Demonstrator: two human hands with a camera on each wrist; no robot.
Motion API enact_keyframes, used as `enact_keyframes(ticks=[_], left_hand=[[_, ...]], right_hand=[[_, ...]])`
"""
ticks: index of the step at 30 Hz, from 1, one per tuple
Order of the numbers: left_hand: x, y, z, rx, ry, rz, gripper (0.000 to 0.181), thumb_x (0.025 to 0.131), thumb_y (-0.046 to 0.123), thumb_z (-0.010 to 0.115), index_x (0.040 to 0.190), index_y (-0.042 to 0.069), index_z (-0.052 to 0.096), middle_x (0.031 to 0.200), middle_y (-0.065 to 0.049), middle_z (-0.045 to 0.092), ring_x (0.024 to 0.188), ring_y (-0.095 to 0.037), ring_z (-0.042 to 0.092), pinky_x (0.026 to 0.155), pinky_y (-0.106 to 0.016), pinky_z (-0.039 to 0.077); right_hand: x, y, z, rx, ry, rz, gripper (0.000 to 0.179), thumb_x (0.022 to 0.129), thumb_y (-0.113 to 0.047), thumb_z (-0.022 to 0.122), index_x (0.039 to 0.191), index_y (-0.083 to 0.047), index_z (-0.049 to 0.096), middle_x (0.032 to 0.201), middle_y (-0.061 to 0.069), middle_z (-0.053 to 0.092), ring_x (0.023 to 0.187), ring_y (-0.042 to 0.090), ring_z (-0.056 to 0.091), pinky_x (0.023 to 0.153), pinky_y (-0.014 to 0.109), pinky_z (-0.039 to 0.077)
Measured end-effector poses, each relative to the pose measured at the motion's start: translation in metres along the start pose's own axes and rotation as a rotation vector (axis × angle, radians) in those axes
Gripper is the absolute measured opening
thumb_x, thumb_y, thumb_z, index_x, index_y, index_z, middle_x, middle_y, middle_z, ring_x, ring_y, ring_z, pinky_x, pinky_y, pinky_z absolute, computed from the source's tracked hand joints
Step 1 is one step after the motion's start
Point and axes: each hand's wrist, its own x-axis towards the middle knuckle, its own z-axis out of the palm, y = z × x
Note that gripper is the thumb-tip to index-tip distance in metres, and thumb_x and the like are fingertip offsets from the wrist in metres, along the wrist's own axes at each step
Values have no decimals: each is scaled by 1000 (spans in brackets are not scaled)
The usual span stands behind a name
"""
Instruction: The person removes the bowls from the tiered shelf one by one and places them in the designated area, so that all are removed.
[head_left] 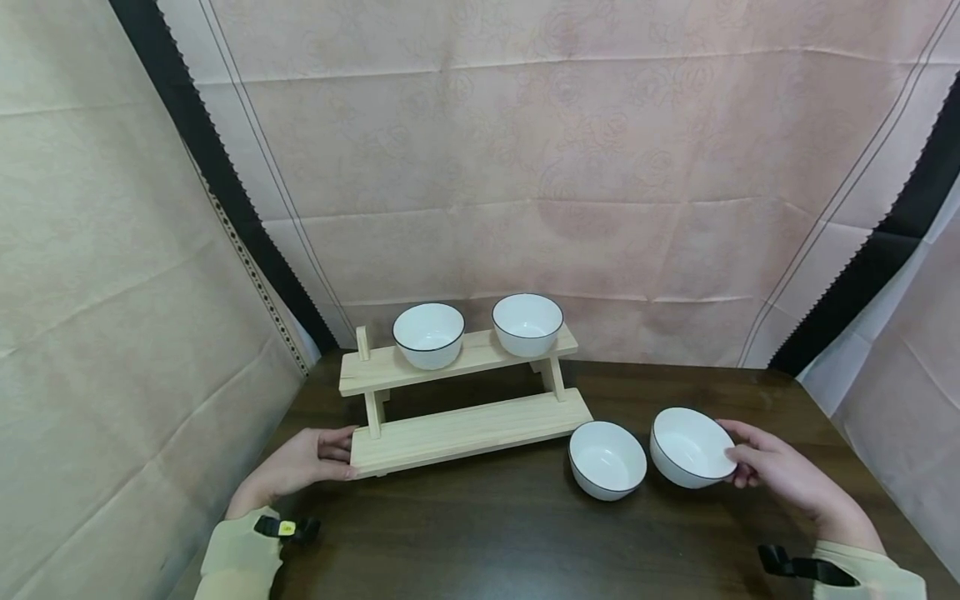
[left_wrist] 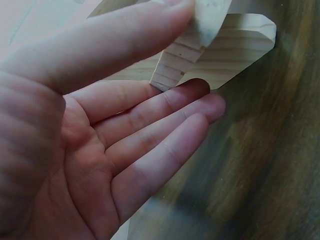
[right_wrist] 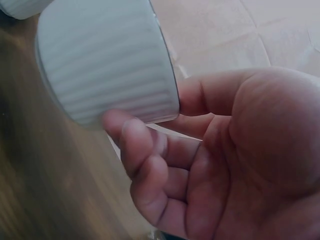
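My right hand (head_left: 780,471) grips a white bowl (head_left: 693,447) with a dark rim by its right side. In the right wrist view the fingers curl against the ribbed wall of this bowl (right_wrist: 107,65), and the thumb lies near its rim. My left hand (head_left: 307,462) holds the left end of the lower board of a two-tier wooden shelf (head_left: 472,429). The left wrist view shows the thumb and index finger about the end of the shelf (left_wrist: 240,50), with the other fingers extended below. Another white bowl (head_left: 607,461) stands on the table just left of the held one.
On the upper board are two more white bowls, one at the left (head_left: 428,335) and one at the right (head_left: 527,325). The dark wooden table (head_left: 480,533) ends at a pale fabric backdrop (head_left: 525,167), with fabric walls on both sides.
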Motion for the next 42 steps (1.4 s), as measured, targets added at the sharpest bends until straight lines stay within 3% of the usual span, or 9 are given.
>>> enact_keyframes(ticks=[6,14,26,42], left_hand=[[-1,-1,1,-6,5,-14,85,71,38,80,140,6,42,120,-8,63,101,-18,64,81,-34,54],[-1,-2,1,-26,2,-13,87,70,38,81,141,7,41,120,-9,63,101,-19,64,80,-34,54],[-2,0,1,-26,-3,10,85,72,36,80,141,6,40,121,-9,62,102,-19,64,79,-30,54],[-2,0,0,-25,-6,21,84,73,36,79,141,6,41,121,-9,62,102,-19,64,79,-29,54]], right_hand=[[0,4,-2,-12,-42,-10,57,99,-23,43,144,4,19,84,13,60,71,24,59,62,30,47],[1,9,-1,-13,-79,40,60,98,-24,45,145,4,19,86,14,61,74,24,60,63,31,47],[4,16,1,-3,-93,93,63,98,-26,46,147,1,18,88,13,60,76,25,60,65,32,46],[5,14,5,-26,-105,106,65,96,-26,49,147,0,19,84,11,60,76,25,60,65,33,48]])
